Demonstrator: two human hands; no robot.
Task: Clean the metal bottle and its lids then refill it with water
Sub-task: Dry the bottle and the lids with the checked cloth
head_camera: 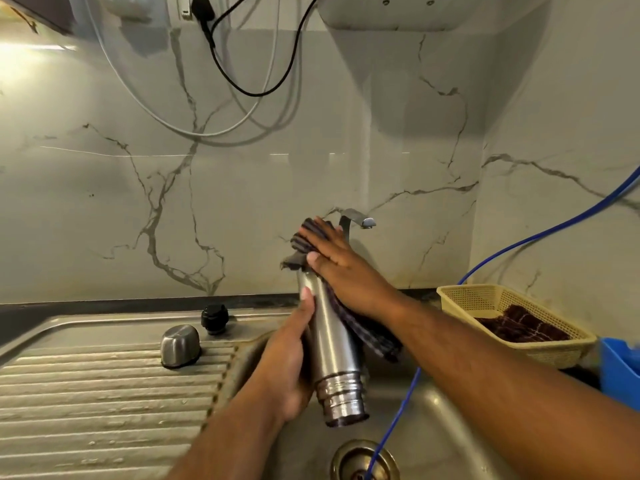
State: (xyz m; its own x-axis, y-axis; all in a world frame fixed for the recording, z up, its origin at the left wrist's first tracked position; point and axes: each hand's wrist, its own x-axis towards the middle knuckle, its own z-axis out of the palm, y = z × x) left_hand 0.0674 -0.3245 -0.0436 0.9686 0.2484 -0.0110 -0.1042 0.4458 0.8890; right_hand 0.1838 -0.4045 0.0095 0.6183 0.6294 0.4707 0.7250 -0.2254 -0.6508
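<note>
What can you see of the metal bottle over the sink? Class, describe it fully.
The metal bottle is a slim cylinder of brushed, steel-like metal, uncapped, with a stepped, threaded neck. It is tilted, mouth end lowest and nearest the camera, above the sink basin. The left hand grips its side. The right hand presses a dark striped cloth flat against its upper end, and this trails down its side.

No text, label, brand or number is legible anywhere.
</note>
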